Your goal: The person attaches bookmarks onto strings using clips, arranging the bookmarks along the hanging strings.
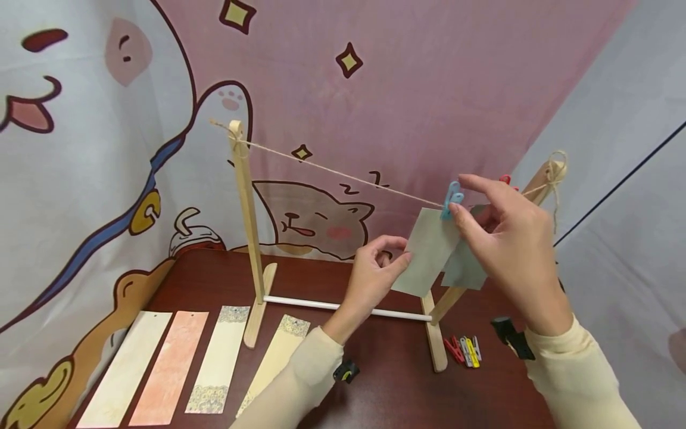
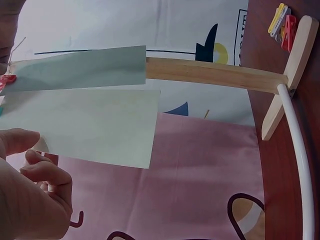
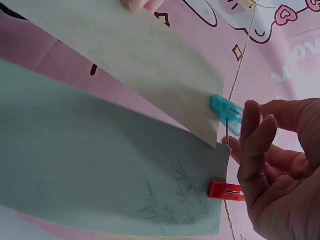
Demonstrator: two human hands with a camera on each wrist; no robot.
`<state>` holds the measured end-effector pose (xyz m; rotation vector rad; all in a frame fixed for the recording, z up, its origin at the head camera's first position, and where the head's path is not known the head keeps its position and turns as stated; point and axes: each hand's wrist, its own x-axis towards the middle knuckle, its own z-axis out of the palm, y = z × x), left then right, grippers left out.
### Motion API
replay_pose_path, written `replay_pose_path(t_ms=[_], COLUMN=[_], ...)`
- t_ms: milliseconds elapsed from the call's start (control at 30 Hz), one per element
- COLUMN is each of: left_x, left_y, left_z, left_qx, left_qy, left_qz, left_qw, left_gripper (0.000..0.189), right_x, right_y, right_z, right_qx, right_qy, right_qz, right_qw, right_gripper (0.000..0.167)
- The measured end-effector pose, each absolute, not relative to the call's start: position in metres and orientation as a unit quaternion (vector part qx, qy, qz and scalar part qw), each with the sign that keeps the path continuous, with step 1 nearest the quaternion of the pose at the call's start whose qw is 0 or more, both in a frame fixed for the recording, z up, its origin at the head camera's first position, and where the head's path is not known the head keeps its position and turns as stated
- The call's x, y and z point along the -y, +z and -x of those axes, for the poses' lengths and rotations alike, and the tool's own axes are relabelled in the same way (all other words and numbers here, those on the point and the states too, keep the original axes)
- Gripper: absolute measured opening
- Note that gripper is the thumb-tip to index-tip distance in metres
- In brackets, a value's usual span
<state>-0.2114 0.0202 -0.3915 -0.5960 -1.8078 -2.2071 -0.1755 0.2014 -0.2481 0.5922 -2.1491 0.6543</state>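
My left hand [image 1: 375, 268] pinches the left edge of a pale green paper card [image 1: 426, 250] between thumb and fingers. The card hangs at a tilt near the right part of the string, and a light blue clothespin [image 1: 450, 199] sits on its top edge at the string. My right hand [image 1: 509, 232] is at this clothespin, thumb against it and index finger spread off past its upper end. Behind hangs a second, greyer green card [image 3: 110, 160] with a bamboo print, under a red clothespin [image 3: 225, 191]. The right hand partly hides both in the head view.
The twine [image 1: 332, 173] runs between two wooden posts, joined low down by a white rod [image 1: 305, 302]. Several long paper strips, one of them a pink strip [image 1: 170, 363], lie on the dark red table at left. Several spare clothespins [image 1: 466, 351] lie by the right foot.
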Motion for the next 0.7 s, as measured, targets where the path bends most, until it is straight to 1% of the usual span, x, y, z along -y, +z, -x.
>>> replay_pose_path(t_ms=[333,467,700], left_x=[-0.012,-0.006,0.006], left_y=[-0.401,-0.406,-0.415], left_z=[0.208,0.205,0.194], left_qx=[0.627,0.652,0.716], left_qy=[-0.742,-0.717,-0.652], left_qz=[0.203,0.22,0.228], left_qw=[0.119,0.113,0.105], left_gripper=[0.029,0.036,0.053], right_x=[-0.202,-0.202,-0.207], right_y=[-0.261,-0.265,-0.279], right_z=[0.168,0.166,0.163], right_qx=[0.819,0.812,0.809], right_qy=[0.274,0.29,0.319], right_qz=[-0.256,-0.264,-0.245], right_qw=[0.434,0.433,0.429], right_gripper=[0.044,0.043,0.042])
